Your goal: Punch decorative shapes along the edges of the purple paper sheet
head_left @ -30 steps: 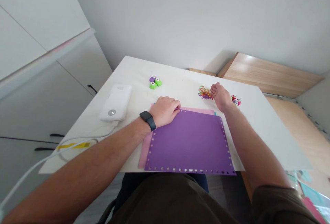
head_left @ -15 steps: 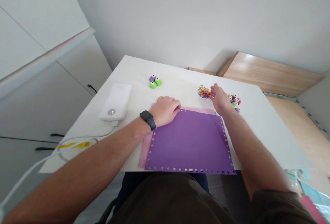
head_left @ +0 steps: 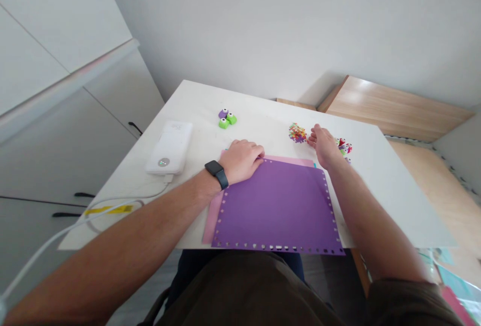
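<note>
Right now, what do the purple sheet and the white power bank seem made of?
The purple sheet looks like matte card or thick paper: no shine, cleanly punched edge holes. The white power bank seems smooth plastic with a soft sheen, perhaps coated.

We look down on a white table (head_left: 379, 196) bearing a white power bank (head_left: 169, 147), small green-and-purple paper punches (head_left: 227, 119), a heap of colourful paper cutouts (head_left: 297, 133), more punches (head_left: 343, 147), and a hole-edged purple sheet (head_left: 276, 206) overlapping a pink sheet (head_left: 210, 223).

We're in a home, folks: a white rectangular table (head_left: 391, 206), with tall white cupboards (head_left: 71, 135) and black handles (head_left: 135, 128) right beside it!
</note>
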